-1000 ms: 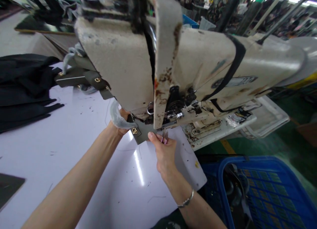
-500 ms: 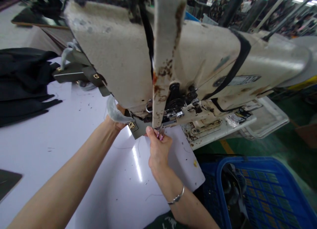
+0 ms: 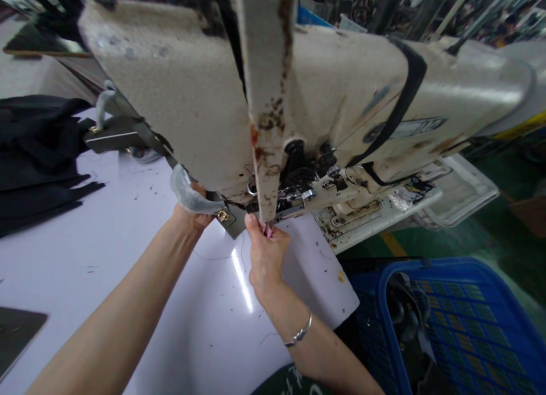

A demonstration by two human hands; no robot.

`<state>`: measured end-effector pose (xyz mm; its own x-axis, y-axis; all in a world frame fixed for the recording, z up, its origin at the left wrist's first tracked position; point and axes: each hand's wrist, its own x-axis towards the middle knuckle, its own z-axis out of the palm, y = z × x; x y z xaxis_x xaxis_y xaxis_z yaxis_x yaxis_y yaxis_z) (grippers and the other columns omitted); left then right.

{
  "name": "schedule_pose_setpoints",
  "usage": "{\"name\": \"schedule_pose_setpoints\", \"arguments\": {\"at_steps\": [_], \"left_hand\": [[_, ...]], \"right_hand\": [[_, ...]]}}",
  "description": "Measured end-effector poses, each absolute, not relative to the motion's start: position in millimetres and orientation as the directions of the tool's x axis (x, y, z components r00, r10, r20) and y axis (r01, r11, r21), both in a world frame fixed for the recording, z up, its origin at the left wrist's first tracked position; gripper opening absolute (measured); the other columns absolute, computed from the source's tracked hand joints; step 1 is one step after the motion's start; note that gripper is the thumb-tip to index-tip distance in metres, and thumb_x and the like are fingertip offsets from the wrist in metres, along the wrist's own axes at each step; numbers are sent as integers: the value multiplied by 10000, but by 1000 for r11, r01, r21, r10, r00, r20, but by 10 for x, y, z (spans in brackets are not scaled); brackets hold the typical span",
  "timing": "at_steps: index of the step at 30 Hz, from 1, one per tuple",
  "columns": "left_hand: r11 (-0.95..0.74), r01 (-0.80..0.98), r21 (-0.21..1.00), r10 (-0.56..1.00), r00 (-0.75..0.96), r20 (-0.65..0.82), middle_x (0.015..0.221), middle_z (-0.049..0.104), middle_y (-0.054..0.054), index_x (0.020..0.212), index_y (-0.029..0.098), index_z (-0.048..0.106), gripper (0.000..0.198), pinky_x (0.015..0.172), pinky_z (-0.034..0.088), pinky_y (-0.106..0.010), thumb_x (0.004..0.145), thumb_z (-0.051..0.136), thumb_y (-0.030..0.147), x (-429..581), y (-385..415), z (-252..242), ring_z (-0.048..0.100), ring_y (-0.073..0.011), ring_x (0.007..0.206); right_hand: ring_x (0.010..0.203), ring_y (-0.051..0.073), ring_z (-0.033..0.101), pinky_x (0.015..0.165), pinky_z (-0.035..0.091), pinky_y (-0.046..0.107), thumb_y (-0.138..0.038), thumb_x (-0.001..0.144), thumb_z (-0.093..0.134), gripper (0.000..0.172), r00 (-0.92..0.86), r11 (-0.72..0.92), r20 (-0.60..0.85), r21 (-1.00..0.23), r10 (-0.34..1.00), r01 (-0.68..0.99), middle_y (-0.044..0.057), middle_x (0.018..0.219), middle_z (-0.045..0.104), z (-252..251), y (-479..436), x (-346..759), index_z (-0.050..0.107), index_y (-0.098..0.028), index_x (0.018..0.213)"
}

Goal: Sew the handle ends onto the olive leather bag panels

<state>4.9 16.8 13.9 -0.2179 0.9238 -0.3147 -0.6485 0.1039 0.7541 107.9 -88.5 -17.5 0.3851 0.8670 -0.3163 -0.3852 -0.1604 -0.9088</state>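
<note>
Right hand (image 3: 267,257) nearer the sewing machine (image 3: 345,93), fingers (image 3: 252,222) clenched on something pink (image 3: 268,231), mostly hidden

The cream, rust-stained sewing machine head (image 3: 170,87) hangs low over both hands and blocks any way upward. A hand could pass leftward across the white table top (image 3: 128,304) toward the heap of black cloth (image 3: 34,156), while the blue plastic crate (image 3: 447,321) stands beyond the table's edge, past the right hand (image 3: 267,255). The left hand (image 3: 191,210) sits tight under the machine.
</note>
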Motion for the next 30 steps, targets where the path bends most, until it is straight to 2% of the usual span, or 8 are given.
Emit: {"name": "schedule_pose_setpoints", "arguments": {"at_steps": [3, 7, 12, 15, 18, 22, 27, 30], "left_hand": [[113, -657, 746, 957, -129, -259, 934, 769, -79, 965, 88, 691, 113, 1009, 557, -389, 873, 628, 70, 31, 141, 128, 663, -255, 1105], [97, -674, 732, 926, -208, -314, 902, 766, -87, 922, 122, 686, 232, 994, 584, -429, 708, 744, 51, -54, 141, -10, 690, -290, 1090], [42, -651, 758, 897, -309, -316, 837, 757, -65, 879, 127, 677, 316, 875, 638, -381, 597, 761, 12, -138, -29, -81, 718, -237, 895], [32, -635, 772, 836, -405, -369, 826, 754, -44, 864, 115, 678, 282, 781, 652, -326, 621, 758, -3, -87, -287, -32, 707, -189, 773], [56, -656, 753, 719, -496, -486, 824, 743, -15, 865, 127, 679, 237, 683, 639, -253, 691, 703, -31, 66, -620, 52, 688, -144, 696], [42, -704, 709, 572, -565, -595, 760, 694, 29, 771, 159, 630, 198, 645, 611, -180, 781, 656, -37, 318, -993, 130, 651, -92, 645], [-22, -734, 679, 589, -558, -584, 717, 650, 61, 739, 184, 612, 214, 654, 588, -135, 787, 645, -22, 489, -1127, 46, 638, -74, 645], [36, -721, 692, 596, -540, -594, 760, 683, 42, 799, 195, 663, 208, 626, 576, -134, 799, 618, -8, 478, -1159, -29, 662, -89, 683]], "right_hand": [[600, 131, 470, 594, 441, 269, -413, 790, 775, 369, 380, -145, -312, -902, 871, -407, -20, 605, 542, -196, -875, 1067, 562, -201, 576], [594, 122, 448, 593, 428, 265, -365, 781, 767, 314, 399, -118, -311, -891, 863, -439, -37, 581, 518, -163, -855, 1062, 601, -186, 585], [602, 114, 409, 586, 391, 259, -354, 754, 777, 333, 390, -118, -329, -872, 860, -475, -45, 572, 480, -81, -858, 1093, 561, -188, 563], [588, 103, 346, 563, 338, 257, -334, 738, 784, 377, 385, -129, -343, -866, 857, -484, -60, 554, 409, -54, -860, 1154, 492, -201, 540], [586, 98, 303, 556, 299, 260, -316, 704, 796, 389, 358, -141, -344, -862, 868, -486, -67, 554, 377, -59, -847, 1256, 468, -205, 527], [573, 92, 257, 536, 237, 260, -313, 651, 823, 445, 298, -196, -342, -883, 891, -426, -76, 528, 324, -98, -815, 1432, 423, -210, 483], [583, 108, 367, 589, 328, 258, -327, 691, 808, 297, 210, -209, -277, -932, 938, -296, -56, 542, 449, -120, -811, 1642, 602, -183, 533], [590, 124, 438, 609, 364, 267, -361, 719, 793, 244, 146, -218, -242, -962, 959, -165, -40, 560, 523, -124, -845, 1747, 701, -176, 590]]}}
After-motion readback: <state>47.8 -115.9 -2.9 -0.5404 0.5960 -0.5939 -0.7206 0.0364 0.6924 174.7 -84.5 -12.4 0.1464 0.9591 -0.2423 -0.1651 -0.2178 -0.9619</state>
